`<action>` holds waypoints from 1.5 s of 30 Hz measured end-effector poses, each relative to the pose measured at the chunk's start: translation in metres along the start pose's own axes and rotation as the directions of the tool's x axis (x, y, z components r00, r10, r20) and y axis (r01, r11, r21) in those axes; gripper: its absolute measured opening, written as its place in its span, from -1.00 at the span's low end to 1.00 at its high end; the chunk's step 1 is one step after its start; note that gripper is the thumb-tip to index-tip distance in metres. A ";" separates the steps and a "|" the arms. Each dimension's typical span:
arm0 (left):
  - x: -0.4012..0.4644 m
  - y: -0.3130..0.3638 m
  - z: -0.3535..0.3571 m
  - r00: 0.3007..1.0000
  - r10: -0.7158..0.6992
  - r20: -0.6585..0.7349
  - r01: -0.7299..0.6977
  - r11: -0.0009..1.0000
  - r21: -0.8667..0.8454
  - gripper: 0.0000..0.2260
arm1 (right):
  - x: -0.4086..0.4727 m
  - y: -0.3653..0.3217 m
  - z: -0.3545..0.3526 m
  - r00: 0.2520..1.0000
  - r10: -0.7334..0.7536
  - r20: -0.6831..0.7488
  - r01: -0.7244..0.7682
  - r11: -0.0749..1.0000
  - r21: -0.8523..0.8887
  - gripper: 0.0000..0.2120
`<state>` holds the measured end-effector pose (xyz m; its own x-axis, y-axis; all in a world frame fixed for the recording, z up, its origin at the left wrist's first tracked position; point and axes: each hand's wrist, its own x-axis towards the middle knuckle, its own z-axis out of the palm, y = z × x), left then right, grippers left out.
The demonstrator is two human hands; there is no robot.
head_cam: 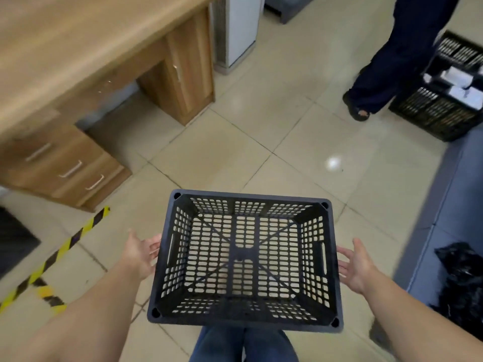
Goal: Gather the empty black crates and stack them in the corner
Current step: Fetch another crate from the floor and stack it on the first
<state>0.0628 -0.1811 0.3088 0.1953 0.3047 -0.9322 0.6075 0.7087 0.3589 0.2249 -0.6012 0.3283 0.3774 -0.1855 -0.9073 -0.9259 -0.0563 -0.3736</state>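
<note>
Tiled floor (300, 121) | wooden desk (78, 48) far-left | empty crate (244, 257) between both hands' released grips

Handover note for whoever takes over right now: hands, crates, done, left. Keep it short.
Left hand: open, fingers at the left wall of the empty black crate; whether they touch it is unclear.
Right hand: open, just clear of its right wall.
Crate: upright in front of the knees, between both hands; whether it rests on the tiled floor is unclear.
Other crates: stacked far right, holding white items, beside a second person's legs.
Done: nothing stacked that shows.
Left: grip the crate, carry it to the corner, gather more.
</note>
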 end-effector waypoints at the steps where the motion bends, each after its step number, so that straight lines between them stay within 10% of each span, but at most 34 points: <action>1: -0.006 -0.003 -0.011 1.000 0.004 -0.008 -0.004 1.000 -0.027 -0.22 | -0.006 -0.006 0.007 1.000 -0.015 0.010 0.015 0.999 -0.034 -0.34; 19: -0.136 -0.141 -0.184 0.938 -0.066 -0.340 -0.179 0.748 -0.639 -0.26 | -0.118 -0.039 0.187 0.918 -0.052 0.393 0.281 0.784 -0.553 -0.37; 45: -0.185 -0.251 -0.570 0.890 -0.181 -0.419 -0.292 0.479 -0.828 -0.27 | -0.334 0.246 0.514 0.828 -0.021 0.560 0.516 0.419 -0.747 -0.40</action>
<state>-0.5651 -0.0528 0.4177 -0.2584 0.4093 -0.8750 -0.4038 0.7771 0.4827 -0.1194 -0.0485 0.4402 0.3421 0.3971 -0.8516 -0.2072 -0.8521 -0.4806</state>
